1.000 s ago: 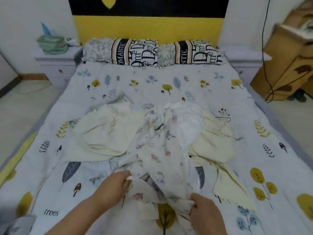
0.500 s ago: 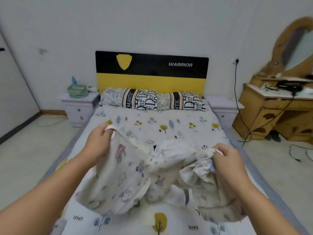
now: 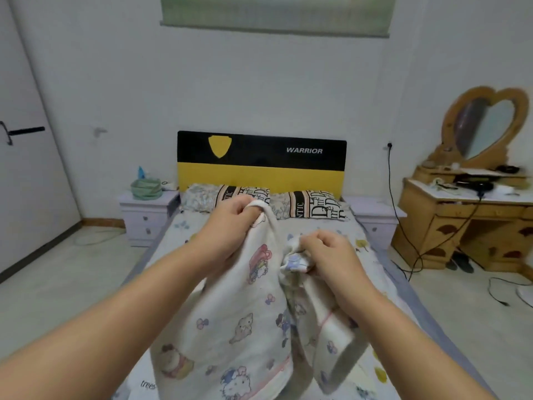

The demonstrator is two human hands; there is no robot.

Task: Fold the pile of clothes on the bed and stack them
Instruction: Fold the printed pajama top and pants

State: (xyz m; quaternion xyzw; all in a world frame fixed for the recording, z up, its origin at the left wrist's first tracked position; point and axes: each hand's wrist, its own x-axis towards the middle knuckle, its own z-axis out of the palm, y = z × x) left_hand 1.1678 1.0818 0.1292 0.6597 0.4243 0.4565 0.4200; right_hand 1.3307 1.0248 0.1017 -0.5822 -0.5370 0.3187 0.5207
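The headboard reads "WARRIOR"; the bedsheet reads "trees"; a pillow shows "NTIC".

This is a bedroom in a home. A bed with two pillows stands against a black and yellow headboard. Small night tables sit at both sides, and a wooden dressing table has a heart-shaped mirror.

Soft matt cotton-like cloth with cartoon print in the garment. Behind it, glossy smooth black-and-yellow panel on the headboard. Right of the headboard, varnished carved wood on the dresser, with shiny glass in its mirror.
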